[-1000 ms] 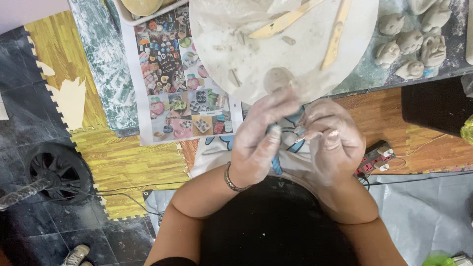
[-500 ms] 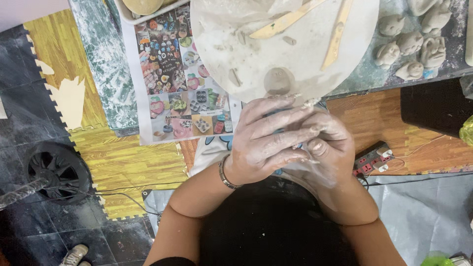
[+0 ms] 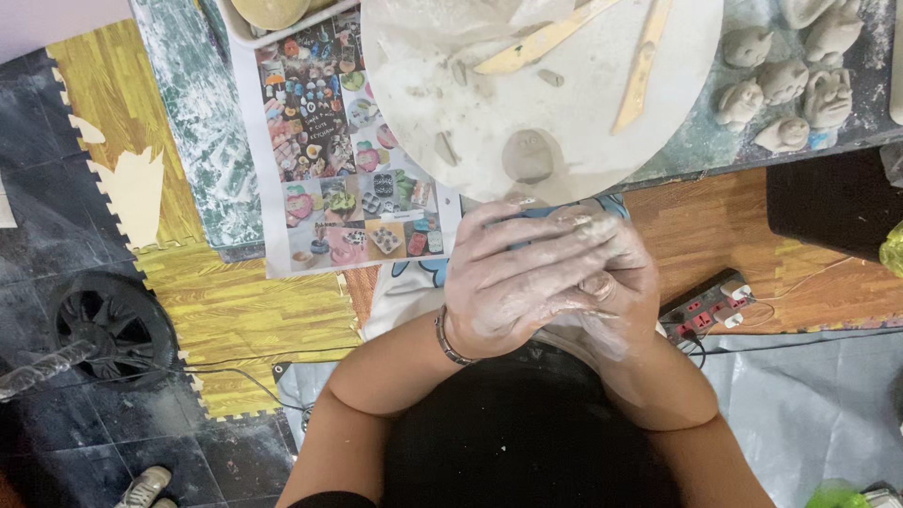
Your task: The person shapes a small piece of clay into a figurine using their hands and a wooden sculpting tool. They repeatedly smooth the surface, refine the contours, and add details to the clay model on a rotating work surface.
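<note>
Left hand [image 3: 513, 277] lies flat over right hand [image 3: 611, 282], grip hidden; two wooden tools [image 3: 583, 42]; five clay figures [image 3: 785, 80].

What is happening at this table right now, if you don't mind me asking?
A person presses clay-smeared palms together, left hand laid over right hand, just below a round white board. On the board lie a small clay lump and two wooden modelling tools. Finished clay figurines sit to the right.

Dark tiled floor [image 3: 56, 254], yellow foam mats [image 3: 254, 320]; orange wood-look flooring [image 3: 752, 235]
</note>
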